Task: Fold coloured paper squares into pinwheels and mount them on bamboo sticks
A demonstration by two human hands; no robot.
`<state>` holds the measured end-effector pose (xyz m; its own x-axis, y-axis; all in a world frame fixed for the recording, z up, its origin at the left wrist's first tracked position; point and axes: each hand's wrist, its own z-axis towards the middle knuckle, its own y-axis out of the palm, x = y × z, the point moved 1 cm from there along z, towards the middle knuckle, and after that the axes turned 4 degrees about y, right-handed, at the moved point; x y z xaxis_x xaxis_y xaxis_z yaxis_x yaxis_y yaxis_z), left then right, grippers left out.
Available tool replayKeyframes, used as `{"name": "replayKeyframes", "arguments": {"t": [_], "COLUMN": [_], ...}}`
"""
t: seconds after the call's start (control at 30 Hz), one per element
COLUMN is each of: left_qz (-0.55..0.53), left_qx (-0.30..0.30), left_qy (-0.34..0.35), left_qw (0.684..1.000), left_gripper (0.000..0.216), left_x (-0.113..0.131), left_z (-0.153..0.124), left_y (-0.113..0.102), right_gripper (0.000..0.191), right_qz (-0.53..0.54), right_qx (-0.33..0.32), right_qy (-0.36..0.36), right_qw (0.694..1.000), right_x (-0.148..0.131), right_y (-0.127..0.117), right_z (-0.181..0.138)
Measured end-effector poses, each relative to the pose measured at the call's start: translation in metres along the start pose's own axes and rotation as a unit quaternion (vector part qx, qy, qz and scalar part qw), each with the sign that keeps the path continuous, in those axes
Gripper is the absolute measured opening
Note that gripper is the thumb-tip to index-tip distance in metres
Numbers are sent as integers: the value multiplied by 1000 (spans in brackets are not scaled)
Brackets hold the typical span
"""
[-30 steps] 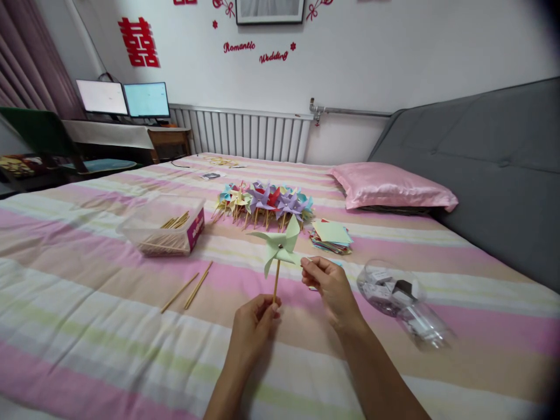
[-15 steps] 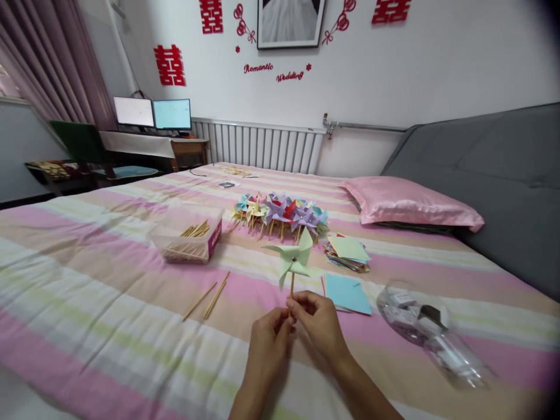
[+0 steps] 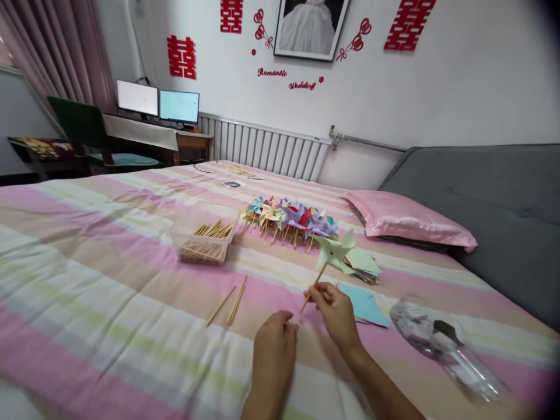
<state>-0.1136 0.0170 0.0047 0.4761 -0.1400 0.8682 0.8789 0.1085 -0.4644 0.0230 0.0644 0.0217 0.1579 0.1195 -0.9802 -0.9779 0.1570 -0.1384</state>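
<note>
My right hand (image 3: 335, 312) pinches the wooden stick of a pale green paper pinwheel (image 3: 333, 252) between thumb and fingers. The pinwheel leans to the right, its head raised in front of the paper stacks. To its left, my left hand (image 3: 275, 344) is just above the bedspread, fingers loosely bent, a small gap at the thumb, holding nothing. Beyond lies a bunch of finished pinwheels (image 3: 293, 216) in purple, red, yellow and blue. A few loose wooden sticks (image 3: 236, 300) rest on the bedspread left of my hands.
A clear plastic box (image 3: 203, 251) holds many sticks. At right are blue paper squares (image 3: 365, 306), a mixed paper stack (image 3: 364, 262), and a clear plastic container (image 3: 468, 367) with small items inside. Farther back lie a pink pillow (image 3: 415, 219) and the grey headboard (image 3: 494, 198).
My left hand has let go of the pinwheel's stick. My right hand has carried the pinwheel to the right and tilted it. The camera view has also shifted and tilted.
</note>
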Motion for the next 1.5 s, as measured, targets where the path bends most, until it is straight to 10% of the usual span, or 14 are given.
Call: {"name": "replayKeyframes", "arguments": {"t": [0.53, 1.5], "left_qz": [44, 78], "left_qx": [-119, -196], "left_qy": [-20, -32], "left_qw": [992, 977], "left_gripper": [26, 28], "left_x": [-8, -20], "left_z": [2, 9], "left_y": [-13, -6], "right_gripper": [18, 29], "right_qz": [-209, -271], "right_qx": [126, 97], "right_qy": [4, 123], "right_qw": [970, 950], "right_x": [0, 14], "right_y": [116, 159], "right_z": [169, 214]}}
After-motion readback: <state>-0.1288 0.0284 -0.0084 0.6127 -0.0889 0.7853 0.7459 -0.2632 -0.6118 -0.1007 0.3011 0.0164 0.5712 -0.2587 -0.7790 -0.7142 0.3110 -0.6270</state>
